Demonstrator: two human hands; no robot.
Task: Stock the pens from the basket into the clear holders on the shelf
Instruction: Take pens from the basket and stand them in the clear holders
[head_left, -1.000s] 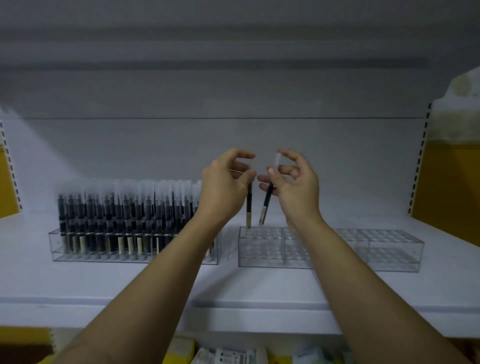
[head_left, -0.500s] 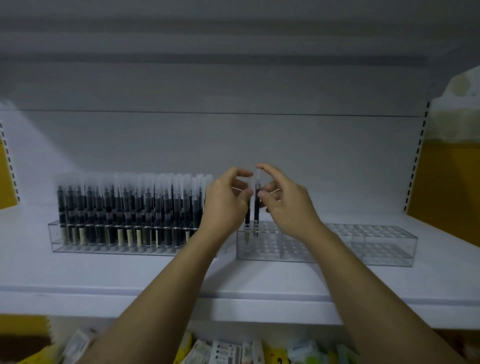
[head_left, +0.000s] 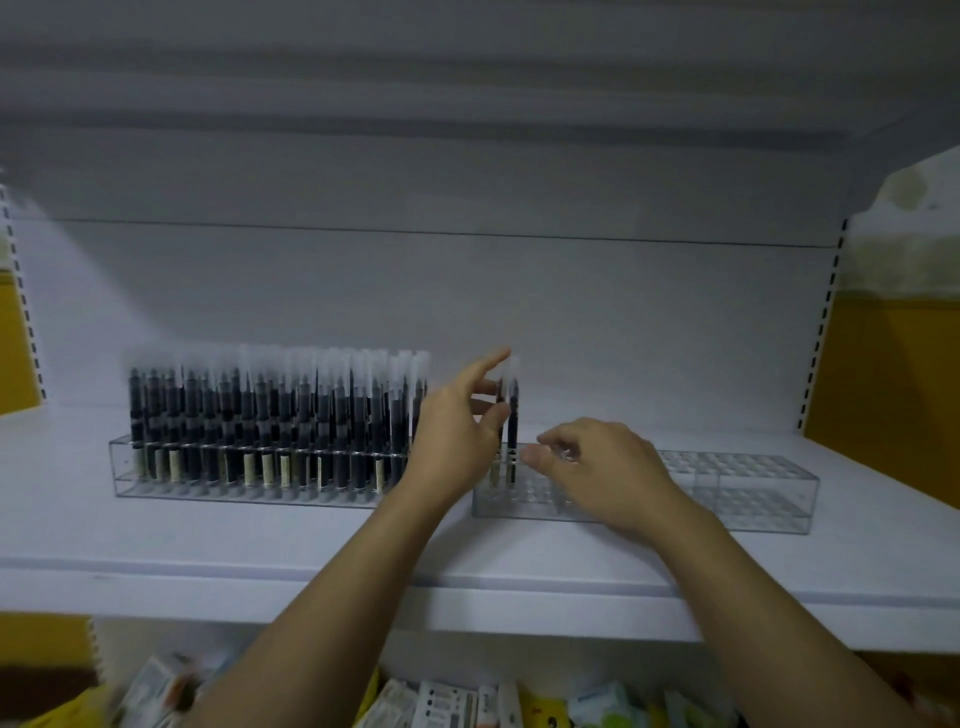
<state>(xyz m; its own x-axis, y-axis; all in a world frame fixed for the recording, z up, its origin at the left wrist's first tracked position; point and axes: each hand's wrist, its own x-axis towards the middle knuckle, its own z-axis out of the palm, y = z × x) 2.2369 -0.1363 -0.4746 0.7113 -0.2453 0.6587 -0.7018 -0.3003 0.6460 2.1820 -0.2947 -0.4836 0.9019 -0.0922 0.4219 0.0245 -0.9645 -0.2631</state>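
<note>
Two clear holders stand on the white shelf (head_left: 311, 551). The left holder (head_left: 249, 493) is packed with several black pens with frosted caps. In the right holder (head_left: 753, 499), two pens stand upright at its left end. My left hand (head_left: 457, 436) has its thumb and middle fingers around the left pen (head_left: 501, 387), with the index finger lifted straight. The other pen (head_left: 513, 421) stands free beside it. My right hand (head_left: 602, 467) hovers low over the right holder, fingers loosely curled, holding nothing. The basket is out of view.
Most holes of the right holder hold nothing. The shelf's back wall is close behind the holders. A perforated upright (head_left: 826, 322) bounds the shelf on the right. Below the shelf's front edge lie several small packaged goods (head_left: 447, 701).
Both pens have gone down into the right holder's left end. My right hand has let go of its pen and dropped to the right. My left index finger has lifted.
</note>
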